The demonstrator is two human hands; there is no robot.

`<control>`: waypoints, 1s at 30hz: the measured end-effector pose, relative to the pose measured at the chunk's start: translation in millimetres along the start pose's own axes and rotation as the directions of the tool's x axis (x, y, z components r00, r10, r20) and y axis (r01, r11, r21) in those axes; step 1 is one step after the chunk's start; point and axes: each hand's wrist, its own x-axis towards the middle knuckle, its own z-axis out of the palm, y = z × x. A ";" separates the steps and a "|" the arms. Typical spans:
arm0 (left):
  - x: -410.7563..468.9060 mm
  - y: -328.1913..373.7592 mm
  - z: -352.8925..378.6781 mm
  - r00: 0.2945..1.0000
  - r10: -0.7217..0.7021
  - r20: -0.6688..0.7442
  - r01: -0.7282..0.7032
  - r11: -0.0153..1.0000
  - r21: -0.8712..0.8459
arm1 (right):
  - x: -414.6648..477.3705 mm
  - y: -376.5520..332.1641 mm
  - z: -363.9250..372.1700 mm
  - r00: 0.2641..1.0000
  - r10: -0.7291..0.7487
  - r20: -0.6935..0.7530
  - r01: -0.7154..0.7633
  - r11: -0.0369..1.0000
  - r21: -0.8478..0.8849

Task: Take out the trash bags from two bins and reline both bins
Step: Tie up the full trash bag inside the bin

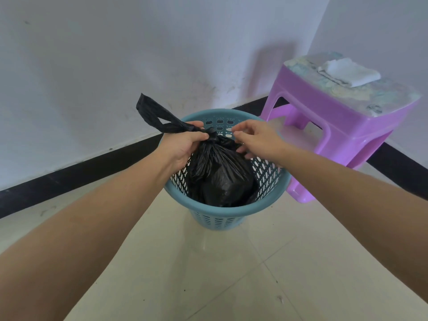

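A blue perforated plastic bin [228,210] stands on the tiled floor near the wall corner. Inside it sits a full black trash bag [222,174], gathered and knotted at the top. My left hand [185,144] grips the bag's neck at the knot, and one black handle loop [155,112] sticks up to the left past my fingers. My right hand [252,137] hovers at the right side of the knot with its fingers spread, touching the bag's top lightly. Only one bin is in view.
A purple plastic stool [335,126] stands just right of the bin, with a folded white cloth [349,71] on its seat. White walls with a black skirting [81,167] run behind. Beige floor tiles [220,274] lie in front.
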 end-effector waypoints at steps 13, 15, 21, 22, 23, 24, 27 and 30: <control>-4.0 7.7 -0.2 0.993 0.040 0.108 -0.044 0.998 0.036 | -1.1 -3.5 13.3 0.990 -0.141 -0.016 0.142 0.985 0.096; -3.3 10.5 0.2 0.994 0.019 0.112 -0.023 0.999 0.036 | 0.9 -7.7 13.2 0.987 -0.151 -0.055 0.154 0.985 0.073; -4.3 20.8 11.3 0.998 -0.067 0.010 0.066 0.994 0.088 | 0.6 -20.0 5.8 0.813 -0.581 0.049 0.406 0.504 -0.763; -6.5 21.6 13.5 0.997 -0.072 -0.017 0.073 0.992 0.107 | 1.5 -18.7 4.2 0.771 -0.625 0.119 0.414 0.352 -0.839; -8.7 22.0 14.5 0.996 -0.079 -0.039 0.084 0.989 0.124 | 2.6 -15.8 2.5 0.753 -0.633 0.181 0.406 0.230 -0.885; -10.0 22.1 14.8 0.995 -0.085 -0.053 0.092 0.986 0.139 | 2.5 -12.3 1.0 0.756 -0.614 0.227 0.387 0.140 -0.911; -12.8 22.2 12.1 0.996 -0.070 -0.054 0.081 0.964 0.254 | 0.6 1.2 -3.4 0.832 -0.495 0.250 0.296 0.015 -0.955; -14.9 22.1 12.2 0.994 -0.089 -0.057 0.102 0.942 0.319 | -3.2 4.4 -5.6 0.862 -0.452 0.228 0.254 -0.003 -0.967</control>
